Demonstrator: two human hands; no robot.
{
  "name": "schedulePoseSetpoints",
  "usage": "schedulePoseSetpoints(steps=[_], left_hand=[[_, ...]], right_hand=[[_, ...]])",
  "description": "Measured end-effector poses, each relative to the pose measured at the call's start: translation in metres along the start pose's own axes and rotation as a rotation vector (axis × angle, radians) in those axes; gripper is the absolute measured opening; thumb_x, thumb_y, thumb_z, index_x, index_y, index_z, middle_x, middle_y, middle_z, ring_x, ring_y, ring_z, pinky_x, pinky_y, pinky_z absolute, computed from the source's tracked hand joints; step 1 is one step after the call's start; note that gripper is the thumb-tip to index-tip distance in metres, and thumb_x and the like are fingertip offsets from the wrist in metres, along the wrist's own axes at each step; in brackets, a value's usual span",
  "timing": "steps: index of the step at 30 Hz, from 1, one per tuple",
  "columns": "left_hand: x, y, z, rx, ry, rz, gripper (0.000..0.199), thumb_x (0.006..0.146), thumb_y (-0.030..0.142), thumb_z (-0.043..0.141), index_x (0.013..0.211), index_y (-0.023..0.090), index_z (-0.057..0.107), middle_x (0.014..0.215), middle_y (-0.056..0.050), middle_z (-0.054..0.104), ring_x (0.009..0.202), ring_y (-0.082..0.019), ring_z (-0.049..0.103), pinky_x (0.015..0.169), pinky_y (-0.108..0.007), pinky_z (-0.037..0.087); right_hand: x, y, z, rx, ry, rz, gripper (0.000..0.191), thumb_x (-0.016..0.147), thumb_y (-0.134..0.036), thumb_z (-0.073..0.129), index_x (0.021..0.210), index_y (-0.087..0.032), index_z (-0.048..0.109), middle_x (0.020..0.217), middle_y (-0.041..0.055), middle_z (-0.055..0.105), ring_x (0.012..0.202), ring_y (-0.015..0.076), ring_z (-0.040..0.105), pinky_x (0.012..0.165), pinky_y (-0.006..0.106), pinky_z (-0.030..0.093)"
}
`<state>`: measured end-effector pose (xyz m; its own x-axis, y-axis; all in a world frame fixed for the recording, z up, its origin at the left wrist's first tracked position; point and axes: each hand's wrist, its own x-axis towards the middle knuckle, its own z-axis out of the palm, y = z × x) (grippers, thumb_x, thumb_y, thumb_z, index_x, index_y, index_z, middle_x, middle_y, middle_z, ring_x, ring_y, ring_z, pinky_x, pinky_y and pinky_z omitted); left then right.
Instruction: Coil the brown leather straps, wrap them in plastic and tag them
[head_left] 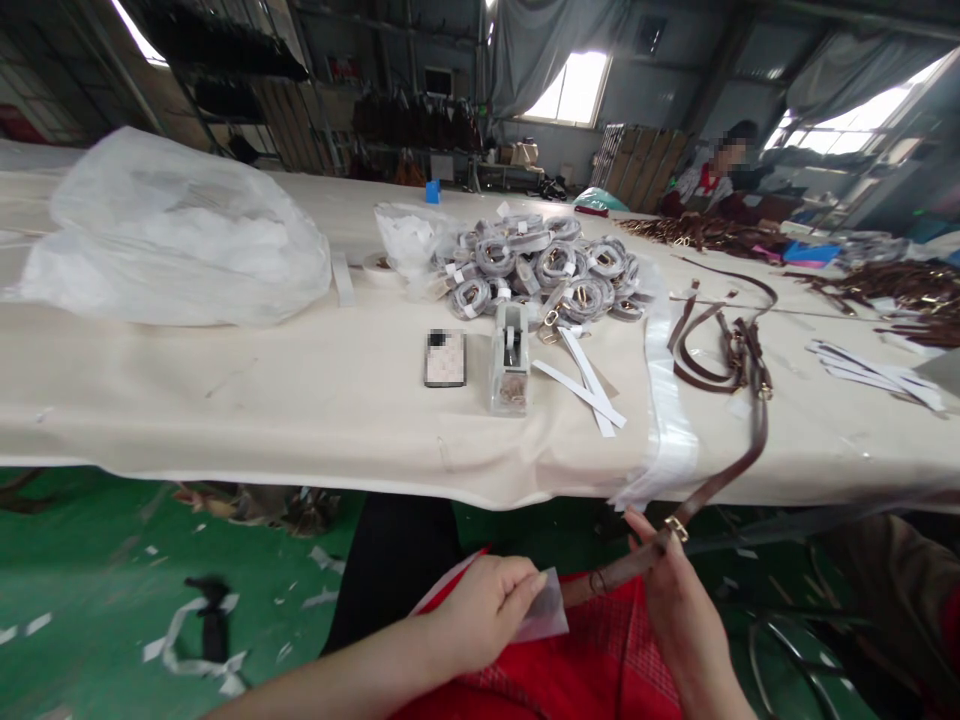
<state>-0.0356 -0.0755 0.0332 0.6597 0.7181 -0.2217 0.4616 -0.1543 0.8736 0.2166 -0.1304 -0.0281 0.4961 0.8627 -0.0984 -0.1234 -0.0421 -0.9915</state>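
My left hand (484, 610) pinches a small translucent plastic sleeve (553, 605) over my lap. One end of a brown leather strap (615, 585) runs to that sleeve; whether it lies inside or behind it, I cannot tell. Around the strap, just by its gold buckle (676, 528), the fingers of my right hand (686, 600) are closed. Beyond the buckle the strap climbs over the table edge to a loose bundle of brown straps (739, 365). A long strip of clear plastic sleeves (664, 400) lies left of that bundle and hangs over the edge.
Coiled, wrapped straps (525, 260) are heaped mid-table behind a tape dispenser (511, 360), a phone-like object (445, 358) and white paper strips (589, 380). A large plastic bag (180, 235) sits left. More brown straps (712, 235) lie far right, near a person (709, 180).
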Motion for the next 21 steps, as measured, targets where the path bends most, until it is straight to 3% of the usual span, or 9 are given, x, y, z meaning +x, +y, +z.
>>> schedulePoseSetpoints(steps=[4,7,12,15,18,21], left_hand=[[0.001,0.01,-0.004,0.02,-0.041,-0.024,0.044,0.097,0.044,0.034,0.06,0.02,0.035,0.057,0.003,0.042,0.056,-0.012,0.041,0.054,-0.025,0.027],[0.002,0.011,-0.002,-0.111,-0.089,-0.075,0.051,0.098,0.052,0.029,0.064,0.019,0.048,0.061,0.001,0.057,0.057,-0.014,0.053,0.056,-0.023,0.037],[0.004,-0.009,0.018,-0.362,-0.197,-0.341,0.056,0.095,0.067,0.025,0.084,0.02,0.054,0.063,-0.002,0.066,0.044,-0.015,0.056,0.044,-0.023,0.04],[0.004,-0.025,0.024,-0.333,-0.149,-0.301,0.062,0.097,0.064,0.017,0.086,0.02,0.059,0.078,-0.005,0.071,0.065,-0.019,0.067,0.063,-0.029,0.05],[0.004,-0.041,0.019,-0.137,-0.094,-0.189,0.058,0.098,0.061,0.028,0.082,0.022,0.066,0.098,-0.006,0.073,0.103,-0.023,0.064,0.094,-0.033,0.044],[0.003,-0.057,0.009,-0.128,-0.147,-0.199,0.052,0.094,0.063,0.04,0.083,0.021,0.07,0.098,-0.005,0.072,0.105,-0.025,0.062,0.094,-0.033,0.043]], right_hand=[[-0.004,-0.015,0.002,-0.031,-0.008,0.013,0.035,0.089,-0.056,0.058,0.105,-0.031,0.078,0.151,-0.0009,0.051,0.147,0.0297,0.033,0.124,0.046,0.019],[-0.019,-0.023,0.019,-0.206,-0.124,-0.043,0.037,0.09,-0.055,0.059,0.108,-0.029,0.078,0.156,0.0006,0.044,0.148,0.034,0.028,0.125,0.052,0.011],[-0.034,-0.022,0.036,-0.313,-0.288,-0.053,0.039,0.093,-0.055,0.054,0.104,-0.028,0.079,0.152,0.0062,0.049,0.143,0.0348,0.037,0.121,0.057,0.02],[-0.033,-0.021,0.031,-0.338,-0.297,0.018,0.04,0.089,-0.058,0.058,0.092,-0.026,0.082,0.142,0.0103,0.059,0.133,0.037,0.048,0.118,0.058,0.027],[-0.033,-0.02,0.023,-0.332,-0.303,0.076,0.043,0.085,-0.062,0.061,0.084,-0.024,0.082,0.138,0.0117,0.063,0.126,0.0378,0.054,0.115,0.058,0.031],[-0.034,-0.017,0.017,-0.322,-0.27,0.115,0.044,0.083,-0.063,0.063,0.084,-0.024,0.082,0.137,0.0114,0.063,0.125,0.0375,0.054,0.114,0.055,0.033]])
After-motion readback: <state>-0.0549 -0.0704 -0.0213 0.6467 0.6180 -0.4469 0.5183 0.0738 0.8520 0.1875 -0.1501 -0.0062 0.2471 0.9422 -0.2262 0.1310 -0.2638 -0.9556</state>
